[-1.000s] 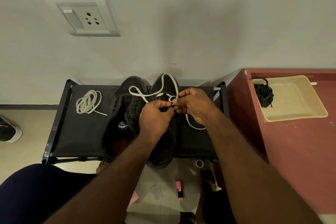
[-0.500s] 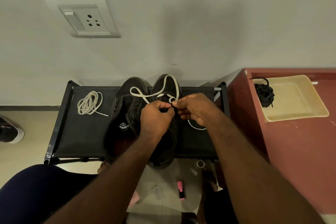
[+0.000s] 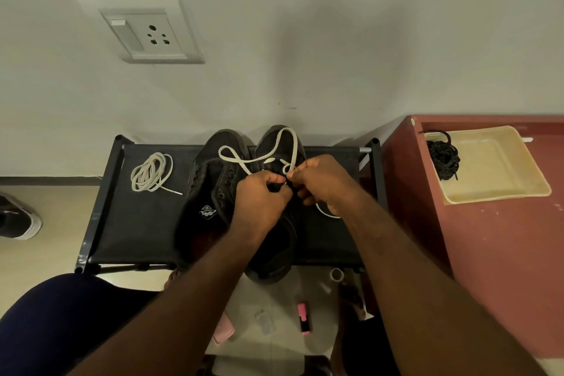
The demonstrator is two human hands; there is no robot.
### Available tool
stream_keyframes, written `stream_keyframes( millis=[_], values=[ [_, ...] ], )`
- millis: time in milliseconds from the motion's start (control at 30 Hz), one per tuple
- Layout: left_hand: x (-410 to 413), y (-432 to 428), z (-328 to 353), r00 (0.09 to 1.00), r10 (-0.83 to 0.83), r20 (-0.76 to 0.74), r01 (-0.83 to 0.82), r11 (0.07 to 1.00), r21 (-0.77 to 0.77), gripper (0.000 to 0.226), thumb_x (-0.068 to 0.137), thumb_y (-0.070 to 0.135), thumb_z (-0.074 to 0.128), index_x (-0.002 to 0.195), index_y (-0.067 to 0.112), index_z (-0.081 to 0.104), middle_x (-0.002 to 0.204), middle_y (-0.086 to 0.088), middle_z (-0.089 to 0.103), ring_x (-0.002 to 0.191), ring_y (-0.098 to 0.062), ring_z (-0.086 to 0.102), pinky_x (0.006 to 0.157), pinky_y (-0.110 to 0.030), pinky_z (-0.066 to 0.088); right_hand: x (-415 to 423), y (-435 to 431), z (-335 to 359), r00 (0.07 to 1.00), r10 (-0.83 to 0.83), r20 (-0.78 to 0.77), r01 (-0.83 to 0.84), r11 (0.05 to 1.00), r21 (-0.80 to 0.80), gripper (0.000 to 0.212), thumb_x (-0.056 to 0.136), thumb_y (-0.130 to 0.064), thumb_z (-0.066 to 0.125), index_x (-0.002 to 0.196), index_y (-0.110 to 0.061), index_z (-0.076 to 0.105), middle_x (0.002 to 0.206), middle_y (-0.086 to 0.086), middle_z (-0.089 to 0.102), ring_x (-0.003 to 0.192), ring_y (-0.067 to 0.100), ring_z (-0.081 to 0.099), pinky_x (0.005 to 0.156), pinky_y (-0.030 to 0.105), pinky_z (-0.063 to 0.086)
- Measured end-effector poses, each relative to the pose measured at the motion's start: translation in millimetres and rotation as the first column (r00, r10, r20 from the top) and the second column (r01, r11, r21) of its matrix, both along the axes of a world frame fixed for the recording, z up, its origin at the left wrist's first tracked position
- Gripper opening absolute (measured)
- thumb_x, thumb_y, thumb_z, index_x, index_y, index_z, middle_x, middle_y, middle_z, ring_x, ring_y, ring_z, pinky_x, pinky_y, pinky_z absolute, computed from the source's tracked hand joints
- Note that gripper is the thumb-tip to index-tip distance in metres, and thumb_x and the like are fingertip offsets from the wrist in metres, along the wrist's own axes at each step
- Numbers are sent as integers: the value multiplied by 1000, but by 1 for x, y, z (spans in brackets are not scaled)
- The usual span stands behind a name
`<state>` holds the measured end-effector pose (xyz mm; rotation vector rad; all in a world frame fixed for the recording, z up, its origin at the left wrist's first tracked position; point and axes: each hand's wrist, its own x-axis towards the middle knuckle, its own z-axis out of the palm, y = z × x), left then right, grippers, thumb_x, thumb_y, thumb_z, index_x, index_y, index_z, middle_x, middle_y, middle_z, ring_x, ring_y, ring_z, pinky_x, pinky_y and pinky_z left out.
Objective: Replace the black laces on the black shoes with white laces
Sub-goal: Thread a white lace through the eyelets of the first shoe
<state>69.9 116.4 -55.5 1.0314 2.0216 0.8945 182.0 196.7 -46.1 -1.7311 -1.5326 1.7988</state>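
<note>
Two hands' curled fingers (image 3: 274,179) around white lace (image 3: 286,129)

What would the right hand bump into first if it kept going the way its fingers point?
Probably the left hand. The right hand points leftward over the black shoe, pinching the white lace, and the other hand's fingers sit almost against it. Depth is hard to judge.

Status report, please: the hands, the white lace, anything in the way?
Left hand, right hand: both pinch white lace over black shoe. Lace loops loose across the toes. Nothing blocking.
</note>
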Motion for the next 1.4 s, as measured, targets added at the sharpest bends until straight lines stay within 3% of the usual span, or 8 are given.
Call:
stream_keyframes(
  millis=[167,467,867,1100,1167,1233,1300,1400],
  values=[
    [5,12,8,962,-108,-251,68,984,-163,8,85,21,70,82,16,65,74,2,64,72,-13,62,63,-25,47,1,-1,-4,999,-29,-15,28,998,-59,15,89,-14,71,94,0,71,79,11,68,63,16,59,52,25,49],
    [-7,31,6,969,-154,-194,89,946,-311,20,89,24,64,73,12,63,70,-4,60,81,-28,66,68,-32,51,4,1,-6,998,14,-58,-15,1000,-21,13,93,-12,67,92,0,71,76,9,63,67,17,57,61,29,55],
    [1,27,15,947,-210,-245,135,948,-288,14,90,8,57,80,2,64,81,-14,64,80,-30,64,61,-32,44,4,-11,-3,997,73,-2,-71,980,184,2,89,-11,69,88,-8,69,80,8,68,69,15,59,64,31,50],
    [-2,27,42,905,-286,-316,239,954,-180,9,93,6,53,100,5,58,98,-5,55,94,-22,58,77,-31,48,12,-28,-3,977,202,71,-214,946,244,39,80,-31,78,109,-18,55,94,-1,63,81,11,59,69,27,49],
    [-2,22,61,963,-244,-117,241,970,-41,11,101,15,47,96,11,56,89,-1,60,86,-16,58,71,-25,45,11,-31,-2,978,195,77,-209,941,266,40,82,-34,77,109,-17,54,91,-3,61,80,11,59,68,26,48],
    [-2,21,83,944,-150,294,131,988,83,16,104,16,43,93,13,54,96,-4,69,98,-18,65,86,-31,51,11,-33,-1,980,171,101,-193,943,272,42,84,-36,75,113,-15,54,91,-5,56,85,12,58,73,27,48],
    [-1,20,112,703,-107,703,-27,984,176,16,105,13,39,94,9,50,99,-13,72,104,-28,68,97,-40,50,10,-36,-3,980,144,134,-179,937,300,42,86,-38,74,114,-14,54,91,-7,53,93,15,58,84,33,50],
    [2,15,162,247,-241,939,-165,944,286,21,105,16,37,89,9,47,69,-2,61,63,-12,63,85,-35,57,10,-39,-6,984,117,131,-156,928,338,36,88,-36,72,111,-14,55,90,-8,52,94,17,58,87,35,50]
  ],
)
